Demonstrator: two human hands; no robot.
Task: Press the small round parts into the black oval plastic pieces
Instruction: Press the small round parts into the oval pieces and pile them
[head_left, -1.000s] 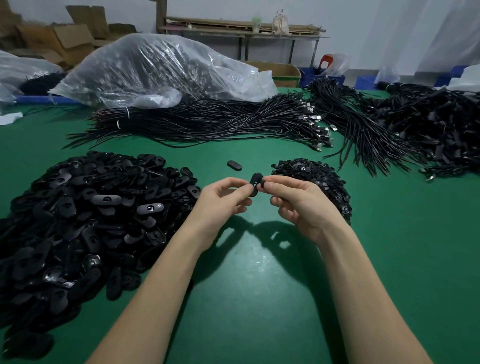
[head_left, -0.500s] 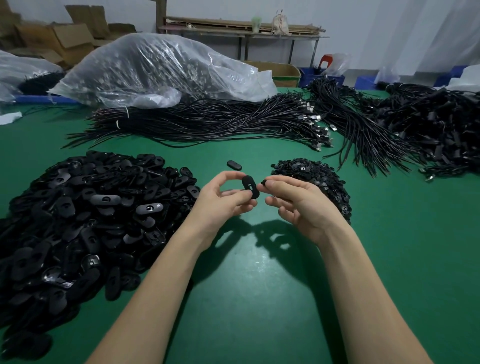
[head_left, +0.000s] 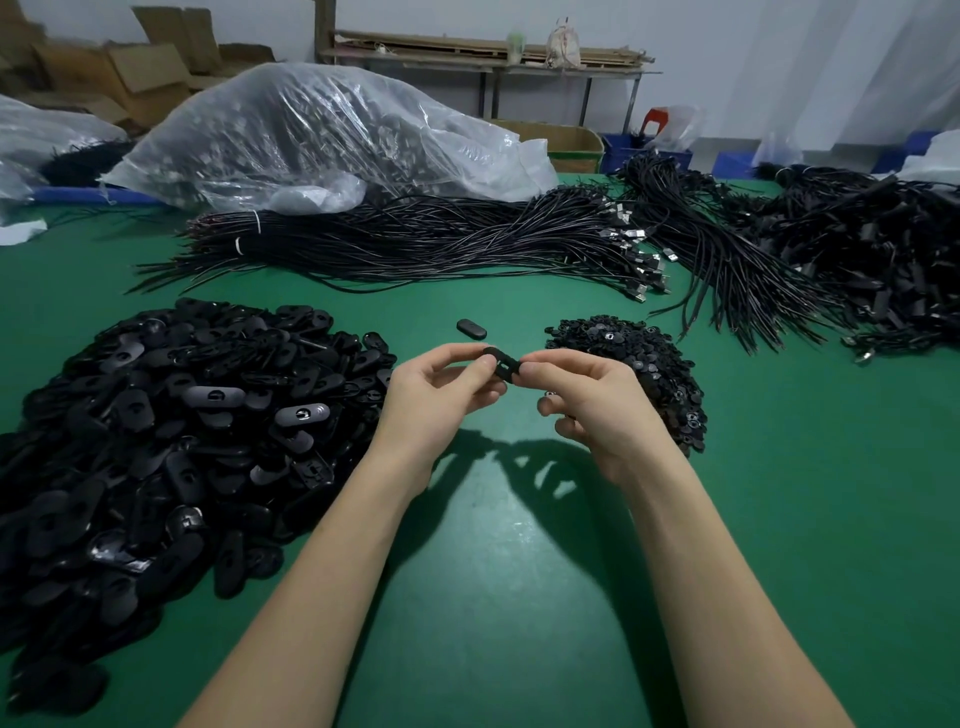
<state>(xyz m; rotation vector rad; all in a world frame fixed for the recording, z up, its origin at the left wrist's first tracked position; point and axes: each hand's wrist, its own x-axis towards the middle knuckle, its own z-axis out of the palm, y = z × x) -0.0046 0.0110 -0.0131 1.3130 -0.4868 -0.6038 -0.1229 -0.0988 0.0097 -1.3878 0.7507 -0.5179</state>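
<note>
black oval piece (head_left: 501, 362) pinched by both hands' fingers, green table (head_left: 519, 571), cable bundles (head_left: 441, 244)

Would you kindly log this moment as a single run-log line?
left hand: pinches black oval piece | right hand: fingertips on same piece | held above green table | round-part seating: cannot tell

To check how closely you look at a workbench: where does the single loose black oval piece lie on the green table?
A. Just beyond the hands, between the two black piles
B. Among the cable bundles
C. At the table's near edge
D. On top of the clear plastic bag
A: the single loose oval piece lies on bare green table beyond the hands, between the pile of oval pieces and the pile of small round parts.
</note>
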